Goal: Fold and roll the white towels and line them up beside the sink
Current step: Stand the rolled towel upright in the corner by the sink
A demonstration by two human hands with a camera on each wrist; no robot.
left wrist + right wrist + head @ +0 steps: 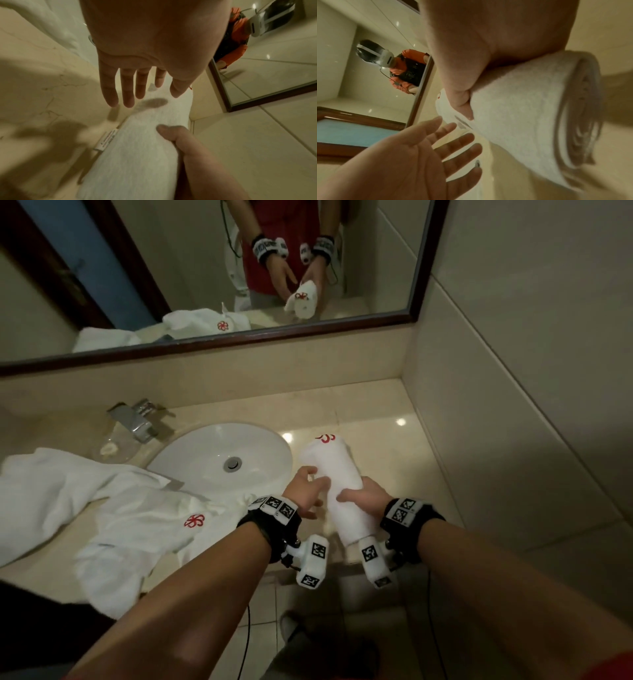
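a: white terry, the rolled towel [337, 491] lies on the counter [383, 412] just right of the sink [219, 453], the right hand [366, 499] wrapped over it.

b: and the left hand [305, 496]?

a: flat-fingered beside the roll, holding nothing.

b: risk?

a: i'd guess the roll springs loose if that grip lifts carelessly.

b: views?

a: right wrist shows the spiral end; head alone shows the unfolded towels [113, 508] left of the sink.

Beige marble table [376, 405] carrying an inset white sink [191, 453], a chrome faucet [137, 419], and unfolded white towels [113, 508] sprawling left, partly overhanging the front edge.
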